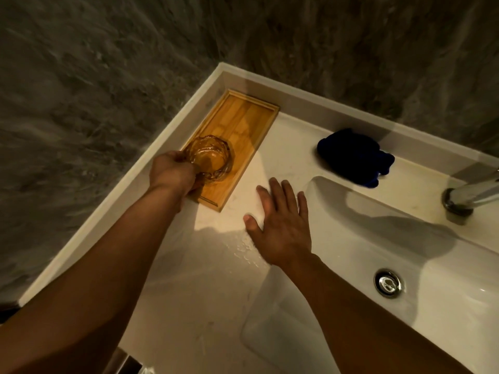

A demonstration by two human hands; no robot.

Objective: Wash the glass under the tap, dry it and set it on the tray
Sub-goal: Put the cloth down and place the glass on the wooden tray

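Observation:
A clear, faceted glass (212, 157) stands upright over the near half of a wooden tray (248, 118) in the left corner of the white counter. My left hand (172, 174) grips the glass by its near side. My right hand (280, 220) lies flat on the counter with fingers spread, between the tray and the basin, holding nothing. The chrome tap (471, 197) sticks in from the right edge; no water runs from it.
A crumpled dark blue cloth (355, 156) lies on the counter behind the basin (378, 238). The drain (388, 282) sits at the basin's bottom. Water drops wet the counter near my right wrist. Grey stone walls close the corner on the left and behind.

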